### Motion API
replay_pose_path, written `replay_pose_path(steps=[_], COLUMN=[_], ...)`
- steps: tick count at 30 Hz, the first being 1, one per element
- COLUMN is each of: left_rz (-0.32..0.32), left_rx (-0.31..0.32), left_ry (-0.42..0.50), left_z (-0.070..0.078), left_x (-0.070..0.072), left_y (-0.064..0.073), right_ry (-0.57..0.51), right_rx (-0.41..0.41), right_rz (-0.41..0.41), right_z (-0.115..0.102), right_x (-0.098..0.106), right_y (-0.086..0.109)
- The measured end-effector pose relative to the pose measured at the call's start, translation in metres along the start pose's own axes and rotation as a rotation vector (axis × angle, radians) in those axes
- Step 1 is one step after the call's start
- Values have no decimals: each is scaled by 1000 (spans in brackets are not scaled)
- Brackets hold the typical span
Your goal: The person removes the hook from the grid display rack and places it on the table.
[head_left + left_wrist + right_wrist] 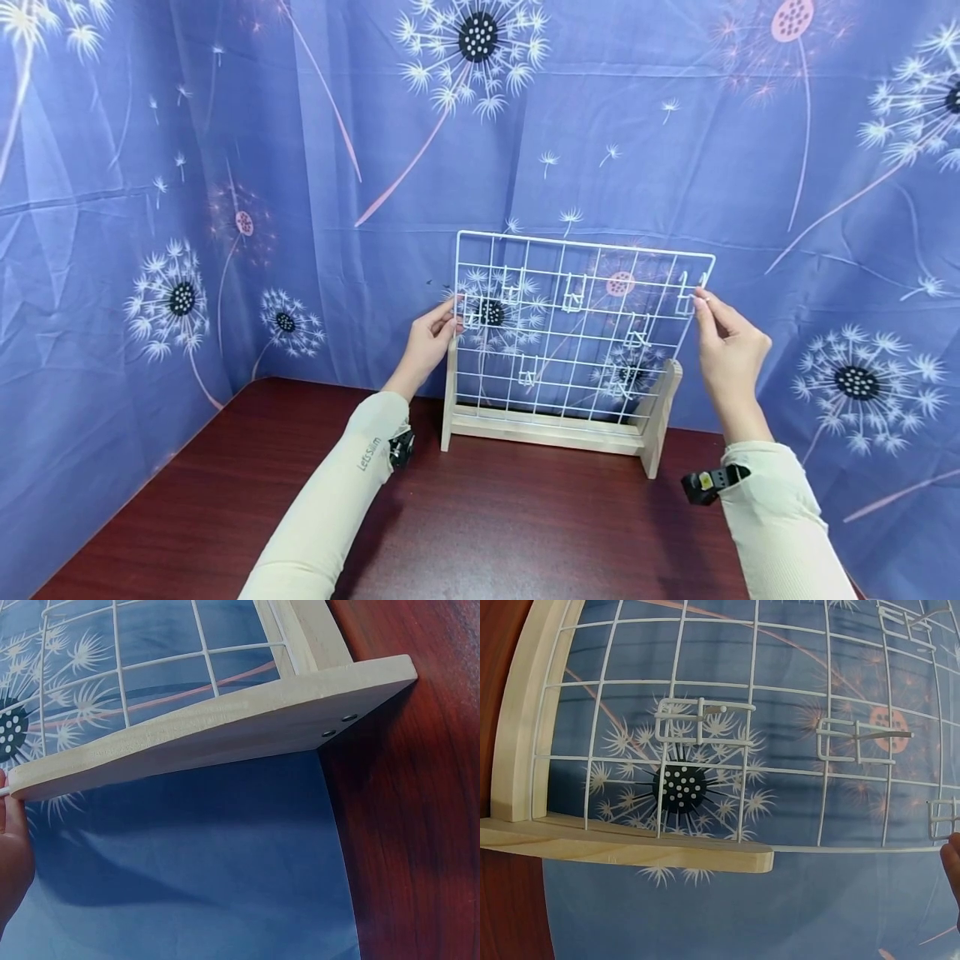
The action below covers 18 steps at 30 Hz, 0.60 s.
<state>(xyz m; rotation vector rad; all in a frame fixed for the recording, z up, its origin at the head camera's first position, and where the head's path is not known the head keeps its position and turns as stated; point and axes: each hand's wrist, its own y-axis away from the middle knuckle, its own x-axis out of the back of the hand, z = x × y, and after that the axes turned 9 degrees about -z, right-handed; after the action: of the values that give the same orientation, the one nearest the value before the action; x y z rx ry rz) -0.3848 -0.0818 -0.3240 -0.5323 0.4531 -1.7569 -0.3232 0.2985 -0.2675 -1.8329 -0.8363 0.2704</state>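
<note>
Both hands pinch the white wire grid: the left hand [429, 340] at its left edge, the right hand [726, 340] at its right edge. The wire grid [577, 329] stands upright in the wooden stand [551, 429] on the table [480, 533], close before the blue curtain [675, 150]. It seems to be the step of seating or lifting the grid, which calls for a straight vertical move; there is free room above and toward the person, little behind.

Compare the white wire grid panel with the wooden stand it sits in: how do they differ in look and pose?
The wire grid panel is white, thin and see-through, with small hooks clipped on; the wooden stand is pale, solid wood. The panel stands upright and rises well above the stand, which sits low on the dark table. The left hand and right hand pinch the panel's side edges, not the stand.
</note>
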Motion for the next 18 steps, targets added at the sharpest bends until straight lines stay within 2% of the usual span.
replay_pose_path(steps=[5, 12, 18], left_rz=[7, -5, 12], left_rx=[14, 6, -2], left_ry=[-9, -9, -8], left_z=[3, 0, -22], left_x=[-1, 0, 3], left_y=[1, 0, -6], right_ry=[-8, 29, 40], right_rx=[4, 55, 81], right_rz=[-9, -39, -56], right_z=[-5, -8, -6], right_x=[4, 10, 15], right_y=[4, 9, 17])
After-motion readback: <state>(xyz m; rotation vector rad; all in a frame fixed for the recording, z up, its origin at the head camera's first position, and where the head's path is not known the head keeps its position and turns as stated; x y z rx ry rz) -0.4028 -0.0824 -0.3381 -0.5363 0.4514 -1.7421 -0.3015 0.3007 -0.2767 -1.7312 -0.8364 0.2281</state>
